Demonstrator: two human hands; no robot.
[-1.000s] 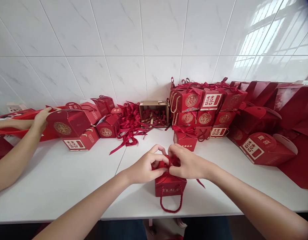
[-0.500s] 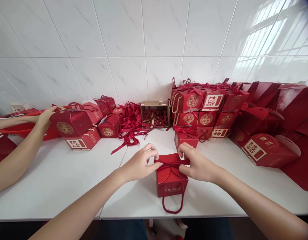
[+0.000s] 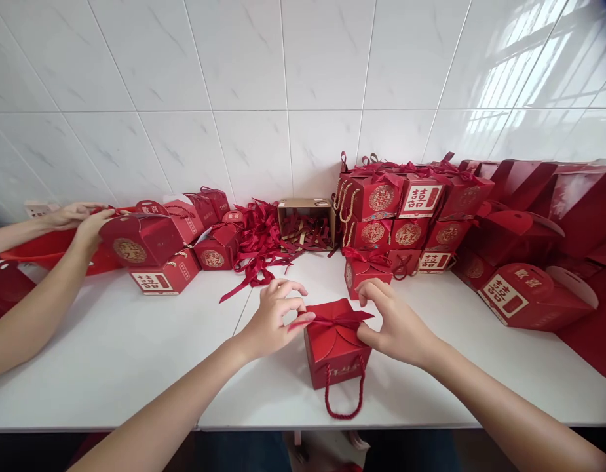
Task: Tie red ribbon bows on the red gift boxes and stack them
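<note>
A small red box (image 3: pixel 337 360) stands on the table with its twisted cord handle hanging toward me. A dark red ribbon (image 3: pixel 335 320) is tied in a bow across its folded top. My left hand (image 3: pixel 278 318) is at the box's left upper edge, fingers apart, its thumb touching the left end of the bow. On the other side, my right hand (image 3: pixel 394 324) curves around the bow's right end, thumb and index finger spread. Another red box (image 3: pixel 365 276) with a bow sits just behind.
Stacked red boxes (image 3: pixel 408 196) stand back right, more boxes (image 3: pixel 533 301) far right. Loose red ribbons (image 3: pixel 258 236) lie beside an open carton (image 3: pixel 307 204) by the wall. At left, another person's hands (image 3: pixel 89 226) are near a box (image 3: pixel 140 239) and a red basin (image 3: pixel 106 263).
My fingers have opened off the ribbon ends, my right hand moving slightly right. The bow's right end now sticks out freely. The other person's second hand has come toward the first.
</note>
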